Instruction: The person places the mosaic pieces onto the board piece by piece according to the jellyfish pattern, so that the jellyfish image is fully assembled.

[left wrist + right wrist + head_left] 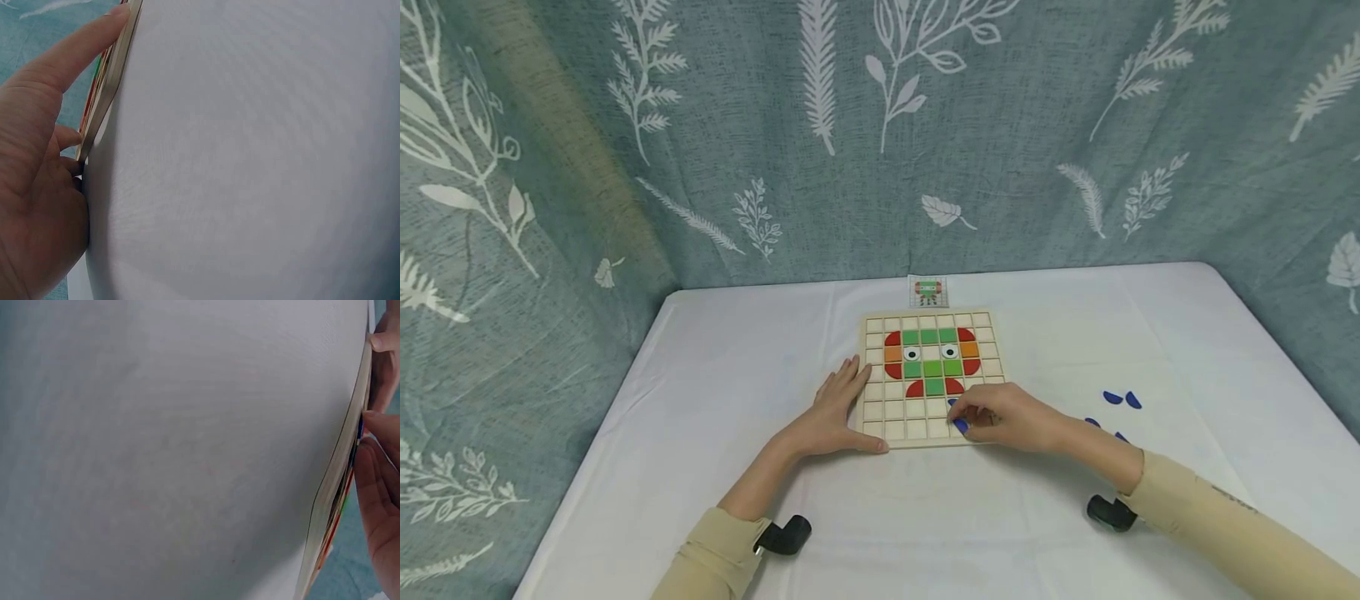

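Observation:
A square wooden grid board (895, 429) lies on the table, bearing a face-like pattern of red, orange and green pieces with two eye pieces (912, 354). My left hand (835, 412) rests along the board's left side, fingers extended and thumb at the near left corner. Over the near right part of the grid, my right hand (1011, 419) pinches a small blue rounded piece (961, 426) between thumb and finger. Just beyond those fingers another blue piece (952, 402) lies on the grid, partly hidden. In the right wrist view, the fingertips hold the blue piece (360, 427) at the board.
Several loose blue pieces (1112, 397) lie on the white tablecloth (1060, 333) right of the board, some partly hidden by my right forearm. A small pattern card (928, 292) sits beyond the board's far edge. A patterned teal curtain (850, 208) hangs behind the table.

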The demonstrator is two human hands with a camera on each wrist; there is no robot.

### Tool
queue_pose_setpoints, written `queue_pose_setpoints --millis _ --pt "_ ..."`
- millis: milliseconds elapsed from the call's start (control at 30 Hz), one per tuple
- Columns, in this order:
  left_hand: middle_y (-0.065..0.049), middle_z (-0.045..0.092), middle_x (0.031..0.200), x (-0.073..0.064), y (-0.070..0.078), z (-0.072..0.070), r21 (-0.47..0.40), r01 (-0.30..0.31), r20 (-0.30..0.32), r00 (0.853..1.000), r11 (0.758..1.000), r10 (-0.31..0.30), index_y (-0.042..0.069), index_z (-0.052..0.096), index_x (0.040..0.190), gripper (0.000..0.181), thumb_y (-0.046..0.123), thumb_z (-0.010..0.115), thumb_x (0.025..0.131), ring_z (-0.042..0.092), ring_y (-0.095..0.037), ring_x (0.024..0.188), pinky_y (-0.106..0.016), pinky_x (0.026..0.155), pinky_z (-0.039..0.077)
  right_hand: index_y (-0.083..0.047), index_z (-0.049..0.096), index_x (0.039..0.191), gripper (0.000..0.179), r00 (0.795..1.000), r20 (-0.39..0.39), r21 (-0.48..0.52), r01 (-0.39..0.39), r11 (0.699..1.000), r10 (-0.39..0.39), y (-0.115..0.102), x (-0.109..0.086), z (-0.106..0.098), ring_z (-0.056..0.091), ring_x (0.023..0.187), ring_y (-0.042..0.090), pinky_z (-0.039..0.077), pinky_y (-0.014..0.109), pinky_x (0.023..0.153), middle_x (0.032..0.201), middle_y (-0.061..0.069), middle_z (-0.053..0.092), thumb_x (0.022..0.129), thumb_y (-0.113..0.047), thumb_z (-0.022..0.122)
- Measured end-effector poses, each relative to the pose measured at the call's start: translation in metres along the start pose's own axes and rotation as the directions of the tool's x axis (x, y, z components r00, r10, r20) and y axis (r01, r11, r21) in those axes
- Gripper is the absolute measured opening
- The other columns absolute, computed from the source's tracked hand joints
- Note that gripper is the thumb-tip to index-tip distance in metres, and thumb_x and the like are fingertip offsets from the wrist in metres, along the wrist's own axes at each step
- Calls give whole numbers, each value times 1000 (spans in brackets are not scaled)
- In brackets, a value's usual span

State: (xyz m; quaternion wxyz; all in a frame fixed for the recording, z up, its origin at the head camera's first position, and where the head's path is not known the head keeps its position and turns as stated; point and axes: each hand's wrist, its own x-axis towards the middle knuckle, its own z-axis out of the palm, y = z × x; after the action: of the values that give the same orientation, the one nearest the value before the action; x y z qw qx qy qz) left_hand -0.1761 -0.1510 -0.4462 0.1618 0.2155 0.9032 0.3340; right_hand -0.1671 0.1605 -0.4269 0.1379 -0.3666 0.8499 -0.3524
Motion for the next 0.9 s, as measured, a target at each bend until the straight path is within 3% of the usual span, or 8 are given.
queue_pose_setpoints --millis 333,467,600,700,833,900 --pt "-14 -4 163 3 0 0 3 6 6 1000 1000 -6 4 11 156 122 46 86 70 -9 -26 149 -44 119 -4 -14 70 110 22 999 -40 25 -2 1000 3 2 -3 -1 56 83 8 52 23 72 101 -6 66 89 -7 70" --pt "-15 -4 162 3 0 1 -1 7 8 1000 1000 -7 4 11 156 122 47 85 70 -9 -26 149 -45 119 -4 -13 70 109 19 990 -126 18 -54 998 56 8 -17 -13 59 88 8 55 25 78 101 -6 67 90 -10 70" --pt "-15 -3 162 2 0 1 1 6 5 1000 1000 -6 4 11 156 121 47 85 70 -8 -26 149 -46 119 -4 -9 71 106 17 959 -270 -109 -122 987 89 25 -46 -35 62 88 12 56 28 75 100 -2 68 90 -5 69" --pt "-15 -3 162 2 1 1 -2 7 5 1000 1000 -7 4 11 156 121 47 85 70 -8 -27 149 -45 119 -4 -5 71 104 18 921 -363 -221 -231 948 140 38 -73 -53 62 86 17 56 32 71 99 3 68 87 -1 70" --pt "-15 -4 162 1 1 1 -7 6 8 1000 1000 -6 4 12 156 121 46 86 70 -9 -27 149 -46 119 -4 0 69 102 20 883 -382 -262 -386 884 273 46 -102 -71 60 82 22 54 38 68 93 7 66 83 -2 74" --pt "-16 -4 162 1 1 1 -7 4 8 1000 1000 -4 3 12 156 121 46 86 70 -9 -28 149 -46 119 -4 3 69 101 21 878 -355 -264 -425 866 322 50 -110 -76 59 79 22 52 38 67 89 7 65 81 -2 75"
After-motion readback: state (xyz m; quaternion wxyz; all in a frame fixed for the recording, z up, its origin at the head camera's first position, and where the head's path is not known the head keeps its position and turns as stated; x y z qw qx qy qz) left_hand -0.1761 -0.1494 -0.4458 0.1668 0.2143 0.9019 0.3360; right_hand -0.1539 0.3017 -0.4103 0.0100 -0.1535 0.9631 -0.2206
